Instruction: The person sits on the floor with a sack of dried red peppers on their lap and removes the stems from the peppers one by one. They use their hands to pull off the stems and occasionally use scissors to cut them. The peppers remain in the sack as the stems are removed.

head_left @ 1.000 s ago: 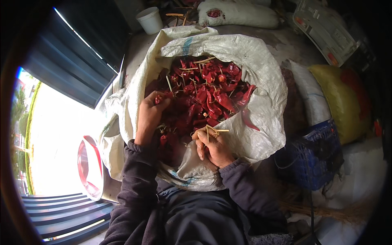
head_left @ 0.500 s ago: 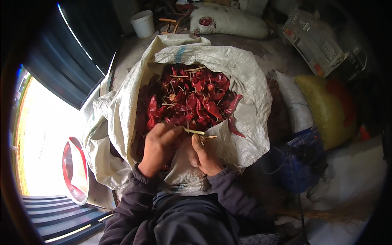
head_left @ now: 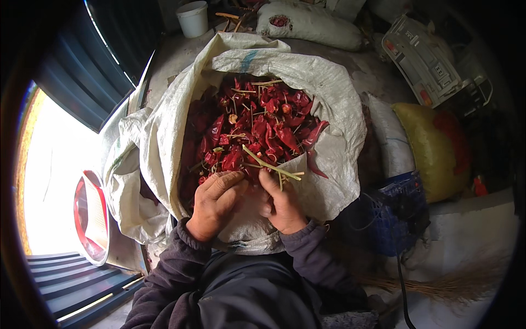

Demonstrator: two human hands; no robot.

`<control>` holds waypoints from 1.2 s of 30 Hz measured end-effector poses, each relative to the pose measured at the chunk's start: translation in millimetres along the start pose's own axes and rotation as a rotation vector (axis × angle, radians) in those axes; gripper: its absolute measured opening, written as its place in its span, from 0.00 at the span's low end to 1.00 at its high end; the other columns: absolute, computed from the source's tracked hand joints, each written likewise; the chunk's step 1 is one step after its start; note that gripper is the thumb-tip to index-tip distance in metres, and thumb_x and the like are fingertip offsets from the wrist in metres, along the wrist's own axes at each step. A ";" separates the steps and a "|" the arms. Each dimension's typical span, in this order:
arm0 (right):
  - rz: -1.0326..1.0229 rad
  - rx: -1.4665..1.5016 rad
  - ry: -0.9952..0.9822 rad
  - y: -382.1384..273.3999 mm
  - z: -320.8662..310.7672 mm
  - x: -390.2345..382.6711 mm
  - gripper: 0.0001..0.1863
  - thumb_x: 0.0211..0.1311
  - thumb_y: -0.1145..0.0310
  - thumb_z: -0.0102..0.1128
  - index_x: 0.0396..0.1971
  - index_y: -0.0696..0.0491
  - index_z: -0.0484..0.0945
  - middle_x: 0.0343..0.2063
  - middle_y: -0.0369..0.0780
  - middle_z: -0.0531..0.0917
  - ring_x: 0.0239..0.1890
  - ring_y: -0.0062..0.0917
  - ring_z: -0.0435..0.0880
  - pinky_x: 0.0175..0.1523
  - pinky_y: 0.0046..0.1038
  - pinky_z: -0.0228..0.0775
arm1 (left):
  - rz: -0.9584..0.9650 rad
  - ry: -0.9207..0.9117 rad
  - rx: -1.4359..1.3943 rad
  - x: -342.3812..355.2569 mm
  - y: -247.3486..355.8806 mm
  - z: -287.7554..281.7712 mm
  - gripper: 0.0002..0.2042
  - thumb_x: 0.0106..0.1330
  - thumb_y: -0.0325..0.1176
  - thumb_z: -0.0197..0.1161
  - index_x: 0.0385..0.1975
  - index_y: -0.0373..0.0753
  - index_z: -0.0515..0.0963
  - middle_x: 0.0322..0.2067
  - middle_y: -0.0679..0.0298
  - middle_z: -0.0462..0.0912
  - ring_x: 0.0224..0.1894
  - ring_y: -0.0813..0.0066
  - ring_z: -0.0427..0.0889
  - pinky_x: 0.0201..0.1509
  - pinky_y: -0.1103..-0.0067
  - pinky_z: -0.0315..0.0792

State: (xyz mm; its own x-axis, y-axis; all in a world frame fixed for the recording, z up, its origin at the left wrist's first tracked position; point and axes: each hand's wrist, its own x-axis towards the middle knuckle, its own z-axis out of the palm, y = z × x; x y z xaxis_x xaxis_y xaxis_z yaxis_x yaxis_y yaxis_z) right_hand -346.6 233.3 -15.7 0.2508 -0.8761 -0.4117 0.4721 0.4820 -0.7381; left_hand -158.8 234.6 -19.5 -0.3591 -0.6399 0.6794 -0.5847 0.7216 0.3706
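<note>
A large white woven sack [head_left: 334, 90], its mouth rolled back, holds a heap of dried red chili peppers [head_left: 268, 126] with pale stalks among them. At the near side of the heap, my left hand [head_left: 217, 203] is closed, its fingertips pinched on a red chili pepper [head_left: 251, 175] that is mostly hidden. Just to its right, my right hand [head_left: 280, 205] is closed with thumb up around several yellow-green chili stalks [head_left: 269, 164]. Those stalks stick out above the thumb, crossing over the peppers. The two hands are close together, with a narrow gap between them.
A blue plastic crate [head_left: 399, 214] and a yellow sack [head_left: 430, 148] stand on the right. Behind lie another full white sack [head_left: 309, 26] and a white bucket [head_left: 192, 19]. At left, a red-rimmed round container [head_left: 91, 219] stands by the bright doorway.
My left hand has drawn back slightly from the stalks and lowered. The stalks in my right hand now point up and left, with a longer one showing. The view has shifted a little.
</note>
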 end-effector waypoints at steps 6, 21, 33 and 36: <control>-0.139 -0.007 0.027 17.0 4.4 4.7 0.14 0.78 0.55 0.59 0.33 0.49 0.74 0.19 0.29 0.71 0.17 0.14 0.68 0.22 0.22 0.57 | -0.386 0.137 -0.453 -6.5 4.1 11.5 0.11 0.64 0.21 0.64 0.45 0.37 0.82 0.51 0.56 0.82 0.43 0.64 0.86 0.46 0.73 0.82; -0.251 -0.375 0.009 32.7 -1.2 10.1 0.14 0.75 0.57 0.65 0.44 0.54 0.81 0.27 0.28 0.80 0.27 0.11 0.74 0.31 0.19 0.67 | -1.202 0.176 -1.127 -1.1 7.7 2.1 0.10 0.71 0.24 0.67 0.50 0.36 0.83 0.35 0.71 0.84 0.32 0.88 0.79 0.36 0.87 0.72; -0.622 -0.804 -0.013 14.6 -6.0 -3.2 0.17 0.73 0.54 0.66 0.35 0.55 0.80 0.21 0.41 0.80 0.23 0.25 0.78 0.32 0.29 0.71 | -0.995 -0.153 -0.953 -7.3 -0.2 -8.4 0.14 0.63 0.20 0.71 0.49 0.35 0.84 0.41 0.67 0.87 0.43 0.79 0.82 0.49 0.80 0.76; -0.710 -0.914 -0.063 7.6 -8.5 -6.0 0.20 0.73 0.52 0.65 0.33 0.57 0.79 0.18 0.43 0.77 0.19 0.33 0.78 0.28 0.33 0.69 | -0.711 -0.246 -0.726 -7.5 -1.9 -12.1 0.16 0.58 0.17 0.70 0.47 0.36 0.84 0.38 0.61 0.87 0.42 0.72 0.85 0.47 0.78 0.77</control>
State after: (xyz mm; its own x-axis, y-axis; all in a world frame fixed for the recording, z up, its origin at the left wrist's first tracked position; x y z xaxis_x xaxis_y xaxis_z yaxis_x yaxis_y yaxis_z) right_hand -351.7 242.3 -23.3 0.2284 -0.9387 0.2582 -0.2569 -0.3139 -0.9140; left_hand -146.3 241.2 -17.6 -0.2897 -0.9564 0.0380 -0.1706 0.0906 0.9812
